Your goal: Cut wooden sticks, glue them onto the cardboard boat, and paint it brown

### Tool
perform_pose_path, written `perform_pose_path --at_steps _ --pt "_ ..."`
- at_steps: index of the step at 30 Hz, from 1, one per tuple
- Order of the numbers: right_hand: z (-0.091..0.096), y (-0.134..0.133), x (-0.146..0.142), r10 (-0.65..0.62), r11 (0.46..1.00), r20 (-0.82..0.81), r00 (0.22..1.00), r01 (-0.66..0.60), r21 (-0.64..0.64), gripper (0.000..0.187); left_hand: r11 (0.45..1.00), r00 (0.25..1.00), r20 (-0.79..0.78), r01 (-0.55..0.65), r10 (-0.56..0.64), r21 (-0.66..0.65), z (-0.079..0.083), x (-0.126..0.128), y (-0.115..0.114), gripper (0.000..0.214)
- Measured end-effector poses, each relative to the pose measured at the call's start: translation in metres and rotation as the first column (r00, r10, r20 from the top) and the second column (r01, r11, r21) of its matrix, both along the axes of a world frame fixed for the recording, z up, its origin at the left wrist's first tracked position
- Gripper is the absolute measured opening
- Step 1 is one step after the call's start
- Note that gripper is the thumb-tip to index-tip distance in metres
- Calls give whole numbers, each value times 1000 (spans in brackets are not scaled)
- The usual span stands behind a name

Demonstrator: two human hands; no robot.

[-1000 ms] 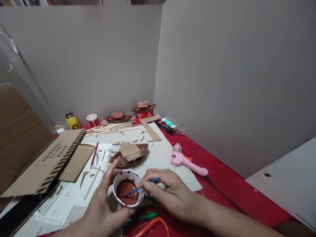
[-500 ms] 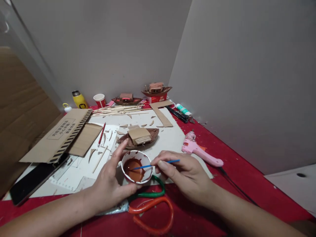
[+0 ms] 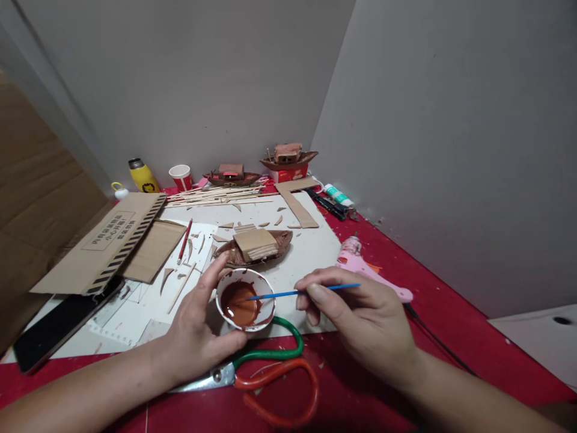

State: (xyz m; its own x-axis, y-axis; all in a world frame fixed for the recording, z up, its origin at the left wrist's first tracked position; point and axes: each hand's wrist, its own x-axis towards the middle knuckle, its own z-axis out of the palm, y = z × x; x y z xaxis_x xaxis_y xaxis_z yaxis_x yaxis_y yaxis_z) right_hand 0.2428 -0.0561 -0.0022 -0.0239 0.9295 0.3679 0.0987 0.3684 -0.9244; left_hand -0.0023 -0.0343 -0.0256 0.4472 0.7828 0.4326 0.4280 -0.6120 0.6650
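Note:
My left hand [image 3: 198, 334] wraps round a white paper cup [image 3: 246, 300] of brown paint, thumb under its near side and fingers up its left side. My right hand [image 3: 360, 319] pinches a thin blue brush [image 3: 302, 292] that lies nearly level, its tip over the paint at the cup's rim. Just behind the cup a brown model boat [image 3: 255, 246] with a cardboard roof rests on a white sheet [image 3: 311, 252].
Scissors with green and orange handles [image 3: 274, 376] lie under my hands on the red table [image 3: 360, 397]. A pink glue gun [image 3: 367, 270] sits to the right. A cardboard flap [image 3: 99, 240], a black phone [image 3: 58, 328], wooden sticks [image 3: 211, 195], two finished boats [image 3: 261, 168] and grey partition walls surround.
The view has dropped and shifted, so the scene sits higher. My right hand has drawn the brush back to the right, lifting its tip from the paint toward the cup's rim. The left hand keeps its hold.

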Motion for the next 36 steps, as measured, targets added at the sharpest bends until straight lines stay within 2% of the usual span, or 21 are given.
perform_pose_path --at_steps 5,13,19,24,29,33,36 --pt "2 2 -2 -21 999 -107 994 17 -31 26 999 1000 -17 -25 26 42 0 0 2 99" --pt "2 8 -2 -83 996 -107 991 80 -29 34 996 999 -9 -40 41 78 -4 0 4 96" --pt "-2 12 2 -114 993 -202 973 109 -36 30 994 995 1 -96 96 60 0 0 8 95" --pt "-6 20 4 -146 987 -252 957 124 -101 32 992 993 -4 -121 122 34 -1 -1 10 94" --pt "-4 29 2 -139 972 -352 926 59 -230 36 994 994 11 -109 108 34 -5 -2 12 95" --pt "-1 35 0 -132 935 -449 884 -40 -354 39 995 995 14 -97 96 20 -5 -2 13 95" --pt "0 39 2 -146 912 -512 846 -86 -401 38 993 994 16 -113 113 22 -4 -1 14 93"
